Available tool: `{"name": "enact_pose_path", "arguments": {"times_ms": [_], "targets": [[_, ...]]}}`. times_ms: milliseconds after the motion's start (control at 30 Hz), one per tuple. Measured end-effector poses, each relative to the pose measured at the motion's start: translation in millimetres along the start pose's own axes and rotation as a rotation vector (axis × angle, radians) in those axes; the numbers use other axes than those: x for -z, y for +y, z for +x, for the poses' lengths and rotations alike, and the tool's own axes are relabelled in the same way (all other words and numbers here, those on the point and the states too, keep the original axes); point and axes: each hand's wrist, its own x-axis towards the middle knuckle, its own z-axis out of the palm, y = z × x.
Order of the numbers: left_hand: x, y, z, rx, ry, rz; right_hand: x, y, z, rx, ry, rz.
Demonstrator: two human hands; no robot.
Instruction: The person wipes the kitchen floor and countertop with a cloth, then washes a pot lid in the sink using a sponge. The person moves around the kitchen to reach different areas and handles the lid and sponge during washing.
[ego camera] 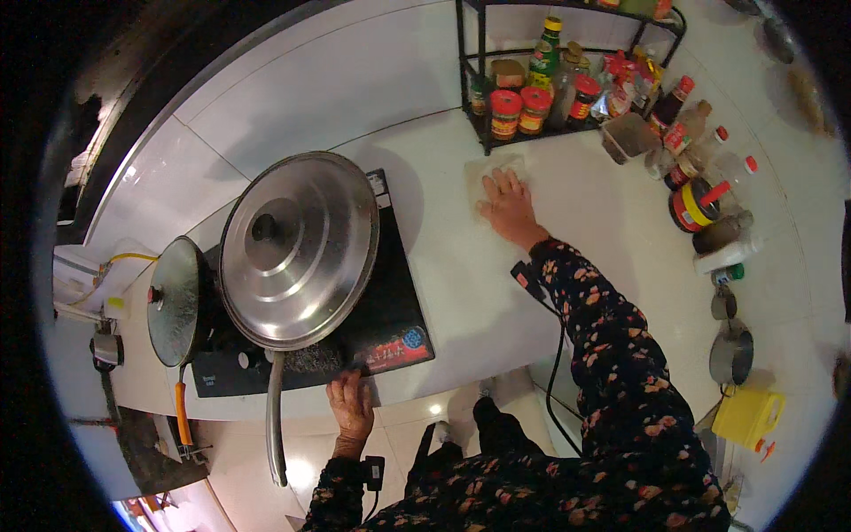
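My right hand [512, 206] lies palm down on a thin pale cloth [475, 183] on the white countertop, fingers a little apart. The cloth shows around the fingers and beside the palm. My left hand [351, 407] is at the front edge of the black glass cooktop [392, 299], fingertips touching it by a small dark part; whether they grip it is unclear. A wok under a domed steel lid [299, 246] covers much of the cooktop. Its steel handle [275, 419] sticks out over the front edge, left of my left hand.
Left stands a glass-lidded pan [174, 302] with an orange handle [183, 412]. A black wire rack [483, 80] at the back holds jars and bottles. More bottles, a plastic tub [628, 136], a small pot [731, 357] and a yellow jug [748, 417] line the right side. A cable [553, 379] hangs from my right sleeve.
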Motion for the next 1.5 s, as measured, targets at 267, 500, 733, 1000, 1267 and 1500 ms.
{"name": "enact_pose_path", "arguments": {"times_ms": [267, 500, 733, 1000, 1267, 1500], "targets": [[-16, -18, -11, 0.051, 0.015, 0.08, -24, 8, 26, 0.03, 0.067, 0.1], [-14, -16, -9, 0.068, -0.016, 0.051, 57, -71, -86, 0.328, -0.257, 0.318], [-15, -14, -6, 0.053, 0.013, 0.087, 70, -105, -71, 0.394, -0.317, 0.451], [-12, -9, -2, 0.082, -0.019, 0.166, -26, -98, 62, 0.363, -0.106, 0.292], [-13, -10, -2, 0.039, 0.004, 0.227, -90, -95, 168, 0.294, -0.143, 0.196], [-10, -8, -2, 0.088, -0.046, 0.236, -97, -69, 205, 0.128, -0.11, 0.097]]}}
